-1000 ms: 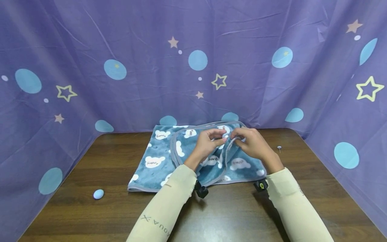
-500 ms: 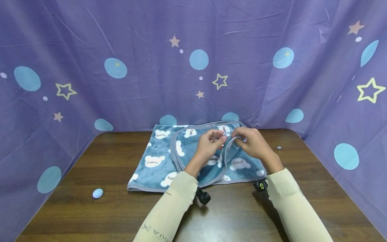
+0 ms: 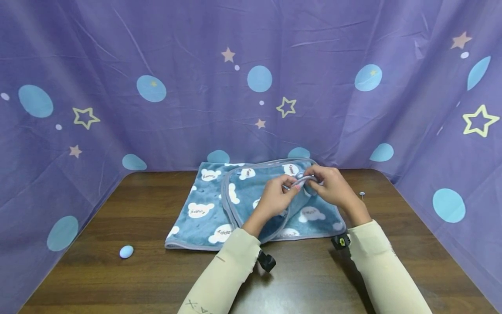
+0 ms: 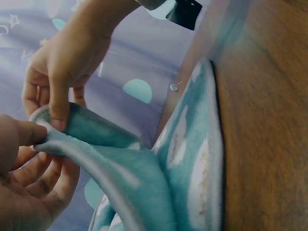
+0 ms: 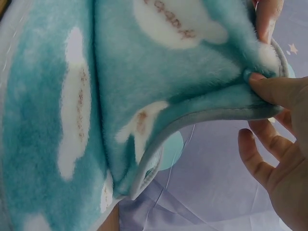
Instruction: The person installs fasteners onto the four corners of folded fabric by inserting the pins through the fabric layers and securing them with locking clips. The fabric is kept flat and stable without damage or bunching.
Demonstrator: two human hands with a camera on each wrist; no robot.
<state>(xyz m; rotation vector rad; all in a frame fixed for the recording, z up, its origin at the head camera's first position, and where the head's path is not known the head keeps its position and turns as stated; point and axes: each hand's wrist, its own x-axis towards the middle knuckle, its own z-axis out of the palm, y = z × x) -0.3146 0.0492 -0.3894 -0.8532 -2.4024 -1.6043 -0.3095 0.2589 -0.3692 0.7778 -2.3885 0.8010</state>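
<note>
A folded teal blanket [image 3: 235, 196] with white bear-head shapes and a grey hem lies at the far middle of the table. My left hand [image 3: 276, 192] pinches a raised part of its grey hem [image 4: 91, 166] between thumb and fingers. Beside it, my right hand [image 3: 332, 185] pinches the same raised edge, its thumb [image 5: 272, 90] pressing the plush side. The fingertips of the two hands are close together. Between them shows a small pale-blue round thing [image 3: 300, 175], too small to identify; the hem partly hides it.
A pale-blue egg-shaped piece [image 3: 126, 251] lies on the left of the wooden table [image 3: 94, 283]. To the right of the blanket stands a small round-headed pin-like piece [image 3: 362, 194] with a thin stem. A purple curtain [image 3: 196, 109] hangs behind the table.
My left hand has moved slightly right to the right hand and now grips the raised hem, which has been drawn left. The right hand has stayed nearly in place.
</note>
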